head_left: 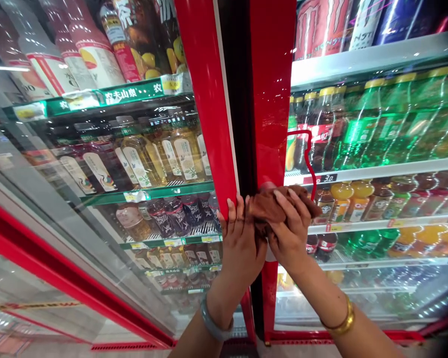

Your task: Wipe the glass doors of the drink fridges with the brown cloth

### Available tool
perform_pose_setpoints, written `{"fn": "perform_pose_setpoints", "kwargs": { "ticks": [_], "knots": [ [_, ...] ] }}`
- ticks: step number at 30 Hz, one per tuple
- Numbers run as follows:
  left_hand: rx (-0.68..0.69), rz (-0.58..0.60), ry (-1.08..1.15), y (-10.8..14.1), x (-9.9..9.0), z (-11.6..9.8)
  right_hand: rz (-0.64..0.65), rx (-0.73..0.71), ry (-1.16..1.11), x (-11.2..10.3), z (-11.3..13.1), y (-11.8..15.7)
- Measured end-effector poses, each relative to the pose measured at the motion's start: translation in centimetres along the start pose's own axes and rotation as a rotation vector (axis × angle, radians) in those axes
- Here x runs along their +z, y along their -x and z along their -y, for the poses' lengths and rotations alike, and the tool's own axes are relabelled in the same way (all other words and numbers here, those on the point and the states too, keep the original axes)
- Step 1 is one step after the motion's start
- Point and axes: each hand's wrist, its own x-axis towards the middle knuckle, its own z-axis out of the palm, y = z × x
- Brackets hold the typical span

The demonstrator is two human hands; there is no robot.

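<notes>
A crumpled brown cloth [271, 206] is bunched under my right hand [291, 226], whose fingers curl over it. It rests against the red frame of the right fridge door [271, 114], near the thin red door handle [308, 159]. My left hand [241, 243] lies beside the cloth with its fingers stretched out along the red edge of the left door [212, 114]. Its index finger and thumb are close to the cloth; whether they touch it I cannot tell. A dark gap [241, 99] runs between the two doors.
Behind the left glass, bottled drinks [134, 154] stand on shelves with green price strips [160, 191]. Through the right door I see green soda bottles [366, 124], orange drinks [341, 194] and cans [323, 25]. A red lower rail [78, 278] slants across the left.
</notes>
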Motion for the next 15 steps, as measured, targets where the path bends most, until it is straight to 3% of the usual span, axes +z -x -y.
{"fn": "perform_pose_setpoints", "kwargs": {
  "ticks": [2,4,9,11,15],
  "knots": [
    [0.008,0.024,0.017,0.0,-0.2,0.1,-0.028,-0.002,-0.003,0.1,-0.3,-0.9],
    [0.03,0.055,0.004,0.6,-0.1,0.4,-0.026,-0.022,-0.014,0.2,-0.5,0.4],
    [0.061,0.123,-0.049,3.3,1.4,0.7,0.084,-0.036,-0.034,-0.2,0.2,9.3],
    [0.065,0.146,-0.055,4.0,2.0,0.4,0.114,0.004,-0.053,-0.5,0.7,11.3],
    [0.022,0.098,-0.03,4.5,2.7,-0.5,0.143,0.049,-0.074,-0.8,0.6,9.6]
  ]
}}
